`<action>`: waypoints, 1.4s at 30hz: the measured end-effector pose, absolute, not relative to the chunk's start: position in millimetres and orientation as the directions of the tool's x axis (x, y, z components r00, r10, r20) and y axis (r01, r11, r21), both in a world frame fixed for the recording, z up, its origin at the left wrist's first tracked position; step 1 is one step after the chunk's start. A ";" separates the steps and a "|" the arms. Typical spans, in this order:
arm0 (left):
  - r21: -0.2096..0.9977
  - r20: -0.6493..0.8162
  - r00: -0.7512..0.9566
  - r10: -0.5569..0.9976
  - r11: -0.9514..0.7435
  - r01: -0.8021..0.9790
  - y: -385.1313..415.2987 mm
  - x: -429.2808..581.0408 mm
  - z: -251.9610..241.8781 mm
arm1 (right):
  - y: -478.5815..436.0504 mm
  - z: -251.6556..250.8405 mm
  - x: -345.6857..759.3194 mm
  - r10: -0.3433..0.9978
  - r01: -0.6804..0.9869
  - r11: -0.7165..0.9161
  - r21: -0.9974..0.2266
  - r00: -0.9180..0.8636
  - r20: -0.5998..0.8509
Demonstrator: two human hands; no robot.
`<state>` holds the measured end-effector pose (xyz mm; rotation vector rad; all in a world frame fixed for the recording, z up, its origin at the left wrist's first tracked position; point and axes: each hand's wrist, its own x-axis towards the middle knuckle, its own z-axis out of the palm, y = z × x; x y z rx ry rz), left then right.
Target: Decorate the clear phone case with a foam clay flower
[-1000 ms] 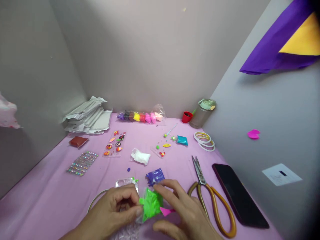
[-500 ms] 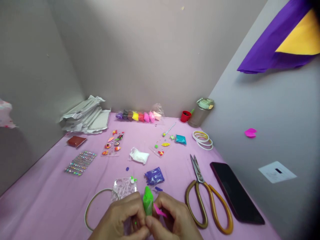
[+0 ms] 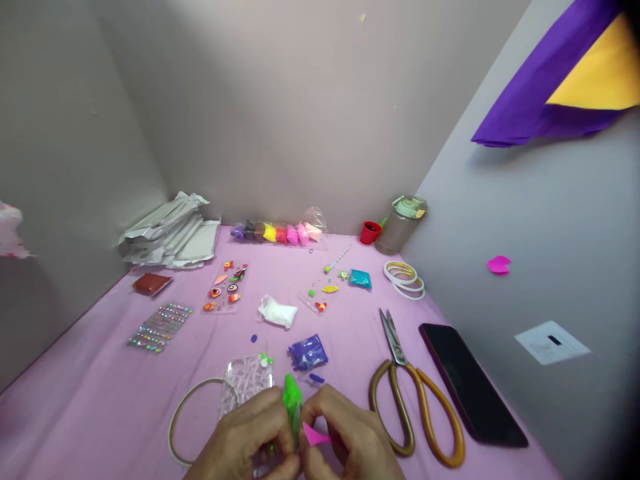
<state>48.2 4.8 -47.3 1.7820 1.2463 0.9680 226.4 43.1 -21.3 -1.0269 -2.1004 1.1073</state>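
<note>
A small clear packet of bright green clay (image 3: 292, 399) stands upright between my hands at the bottom of the head view. My left hand (image 3: 255, 433) is closed on it from the left, fingers curled. My right hand (image 3: 345, 433) is closed too, its fingertips at the packet's right side, with a pointed pink slip (image 3: 315, 435) sticking out between thumb and fingers. Under and beyond my left hand lies a clear textured phone case (image 3: 247, 373) with a small green-and-white piece on it. A packet of purple clay (image 3: 308, 352) sits just beyond my hands.
To the right lie large scissors (image 3: 397, 353) and a black phone (image 3: 470, 383). A pale ring (image 3: 175, 417) is at left. Farther back are a white clay packet (image 3: 277, 312), sticker sheets (image 3: 225, 288), tape rolls (image 3: 404, 280), a red cup (image 3: 370, 233) and a bottle (image 3: 401, 227).
My right fingertips have shifted slightly away from the packet's front, and the pink slip shows more. The green packet has tilted a little and moved slightly left with my left hand.
</note>
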 end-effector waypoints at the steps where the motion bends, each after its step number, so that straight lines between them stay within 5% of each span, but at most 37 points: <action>1: 0.904 0.129 0.244 0.961 -0.215 0.370 5.1 48.0 -46.8 | 43.8 -20.5 227.0 0.821 0.357 0.358 -0.863 -0.561 0.109; 7: 0.983 -0.055 0.247 0.967 0.009 0.185 7.7 45.2 -35.7 | 51.9 -9.2 230.9 0.822 0.233 0.032 -0.972 -0.559 -0.107; 12: 0.956 -0.057 0.209 0.976 -0.007 0.294 11.1 42.6 -31.0 | 54.5 -5.0 229.6 0.792 0.176 -0.165 -0.970 -0.562 -0.237; 19: 0.998 -0.050 0.236 0.971 0.055 -0.013 10.1 37.7 -45.7 | 59.7 -14.2 245.0 0.874 0.200 0.206 -0.958 -0.477 0.088; 24: 0.979 -0.067 0.198 0.978 0.104 -0.178 9.5 34.9 -48.2 | 67.2 -11.3 249.5 0.784 0.175 -0.090 -0.980 -0.595 -0.178; 32: 0.927 0.203 0.167 0.965 -0.244 0.284 11.3 27.7 -29.5 | 65.1 -12.5 242.8 0.825 0.141 -0.158 -0.977 -0.525 -0.209; 42: 0.893 0.261 0.146 0.954 -0.296 0.339 12.6 24.4 -35.9 | 59.2 -18.2 238.2 0.867 0.164 -0.085 -0.983 -0.474 -0.154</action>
